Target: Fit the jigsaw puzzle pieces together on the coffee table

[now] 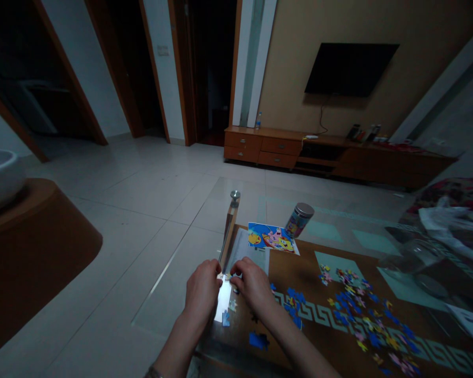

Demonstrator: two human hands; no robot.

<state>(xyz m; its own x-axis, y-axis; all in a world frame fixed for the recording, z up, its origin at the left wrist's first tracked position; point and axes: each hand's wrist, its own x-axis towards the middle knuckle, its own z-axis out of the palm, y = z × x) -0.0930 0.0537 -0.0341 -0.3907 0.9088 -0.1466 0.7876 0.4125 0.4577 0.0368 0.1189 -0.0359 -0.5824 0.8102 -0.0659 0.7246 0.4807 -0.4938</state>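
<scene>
My left hand and my right hand meet above the near left part of the glass table, each with fingertips pinched. Between them are small pale jigsaw puzzle pieces, partly covered by the fingers; whether they are joined I cannot tell. A light blue piece lies below, beside a bright reflection. Dark blue joined pieces lie under my right forearm. Beyond my hands is a picture sheet with cartoon figures, and a cylindrical tin with a metal lid stands at its right edge.
Many loose puzzle pieces are scattered over the right of the table. A clear jar lies farther right, near a plastic bag. A metal knob sits at the far left corner. A low cabinet stands along the wall.
</scene>
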